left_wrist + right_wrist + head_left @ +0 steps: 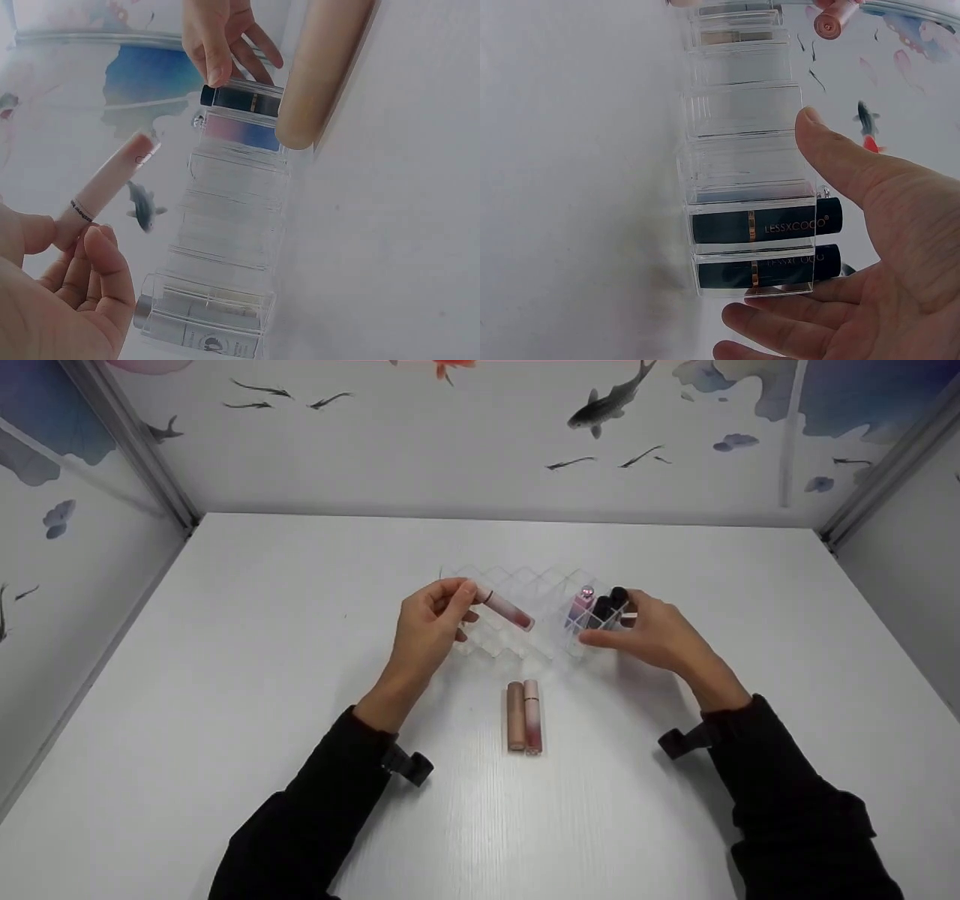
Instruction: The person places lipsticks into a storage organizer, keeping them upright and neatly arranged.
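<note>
My left hand (pixel 429 619) pinches a lip gloss tube (pixel 510 613) by its pale cap, with its pink-red end pointing right and down over a clear organizer (pixel 742 112). At the organizer's right end my right hand (pixel 656 630) grips it, thumb in front and fingers on the far side. Black lipsticks (pixel 795 223) stand in the compartments there, beside a pink-and-blue tube (pixel 241 130) with a silver knob. Grey tubes (pixel 202 337) sit at the other end of the organizer, which the left hand partly hides in the head view.
In front of the organizer, a tan tube (pixel 516 716) and a second pink-and-white lip gloss (pixel 532 716) lie side by side on the white table (pixel 225 697). Panels printed with fish (pixel 611 405) enclose the table's back and sides.
</note>
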A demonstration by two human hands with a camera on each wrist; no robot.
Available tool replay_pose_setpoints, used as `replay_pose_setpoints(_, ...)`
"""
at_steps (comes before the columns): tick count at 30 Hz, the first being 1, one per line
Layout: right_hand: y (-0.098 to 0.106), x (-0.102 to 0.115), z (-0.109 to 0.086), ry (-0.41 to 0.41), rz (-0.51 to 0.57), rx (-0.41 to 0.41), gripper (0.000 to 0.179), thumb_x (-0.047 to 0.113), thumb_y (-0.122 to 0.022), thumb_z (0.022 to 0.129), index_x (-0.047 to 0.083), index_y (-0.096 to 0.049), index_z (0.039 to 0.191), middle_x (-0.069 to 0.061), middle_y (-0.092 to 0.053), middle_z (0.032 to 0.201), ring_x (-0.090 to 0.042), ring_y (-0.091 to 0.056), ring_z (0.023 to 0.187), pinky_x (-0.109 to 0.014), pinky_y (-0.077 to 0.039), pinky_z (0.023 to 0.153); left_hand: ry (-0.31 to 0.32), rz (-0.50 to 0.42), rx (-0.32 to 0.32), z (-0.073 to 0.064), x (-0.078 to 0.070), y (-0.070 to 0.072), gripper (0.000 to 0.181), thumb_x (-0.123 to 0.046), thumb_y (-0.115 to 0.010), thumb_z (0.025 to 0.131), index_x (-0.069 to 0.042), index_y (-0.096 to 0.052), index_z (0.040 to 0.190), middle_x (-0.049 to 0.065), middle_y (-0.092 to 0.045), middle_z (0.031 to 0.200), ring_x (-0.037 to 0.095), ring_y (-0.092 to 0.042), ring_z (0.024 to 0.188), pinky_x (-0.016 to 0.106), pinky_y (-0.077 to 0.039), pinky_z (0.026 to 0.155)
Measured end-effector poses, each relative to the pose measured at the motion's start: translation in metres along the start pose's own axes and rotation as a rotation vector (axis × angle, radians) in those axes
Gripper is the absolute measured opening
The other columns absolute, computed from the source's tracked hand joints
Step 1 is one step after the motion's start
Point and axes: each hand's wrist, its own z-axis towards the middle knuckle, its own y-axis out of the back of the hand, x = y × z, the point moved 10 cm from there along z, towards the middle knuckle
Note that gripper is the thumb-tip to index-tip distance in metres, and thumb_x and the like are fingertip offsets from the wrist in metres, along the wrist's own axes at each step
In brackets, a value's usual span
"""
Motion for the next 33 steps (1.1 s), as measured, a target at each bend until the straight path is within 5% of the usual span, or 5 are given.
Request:
replay_pose_setpoints(8, -0.001, -0.001, 0.000, -0.006, 0.027, 0.003, 0.125, 0.077, -0.072, 0.075, -0.002, -0.023, 0.158, -0.027, -0.042, 0.153, -0.042, -0.040, 0.142, -0.059, -0.034, 0.112, -0.016, -0.013, -0.007, 0.001, 0.000, 0.000, 0.026, -0.025, -0.064, 0.103, -0.003, -0.070, 0.116, 0.016, -0.072, 0.106, 0.020, -0.064, 0.082, 0.022, -0.051, 0.061)
replay_pose_setpoints(14, 0.008, 0.004, -0.002, 0.032, 0.111, -0.038, 0.132, 0.068, -0.078, 0.077, 0.010, 0.003, 0.163, -0.023, -0.029, 0.162, -0.042, -0.029, 0.148, -0.063, -0.028, 0.114, -0.021, -0.006, -0.019, 0.001, -0.001, 0.001, 0.025, -0.024, -0.064, 0.103, -0.003, -0.070, 0.115, 0.009, -0.073, 0.101, 0.020, -0.064, 0.082, 0.023, -0.051, 0.061)
replay_pose_setpoints(24, 0.039, 0.045, -0.022, 0.386, 0.147, -0.297, 0.090, 0.037, -0.081, 0.089, 0.004, -0.032, 0.158, -0.017, -0.040, 0.157, -0.034, -0.034, 0.146, -0.056, -0.029, 0.116, -0.027, -0.022, -0.006, 0.001, -0.001, 0.000, 0.026, -0.023, -0.064, 0.103, -0.003, -0.069, 0.117, 0.011, -0.072, 0.102, 0.029, -0.065, 0.087, 0.022, -0.050, 0.062)
replay_pose_setpoints(33, 0.021, 0.082, -0.042, 0.645, 0.121, -0.286, 0.064, 0.020, -0.085, 0.086, 0.006, -0.057, 0.142, -0.010, -0.060, 0.138, -0.028, -0.056, 0.117, -0.049, -0.047, 0.097, -0.051, -0.021, 0.041, -0.002, -0.006, -0.008, 0.027, -0.023, -0.064, 0.103, -0.002, -0.069, 0.119, 0.011, -0.072, 0.104, 0.021, -0.065, 0.084, 0.023, -0.050, 0.062)
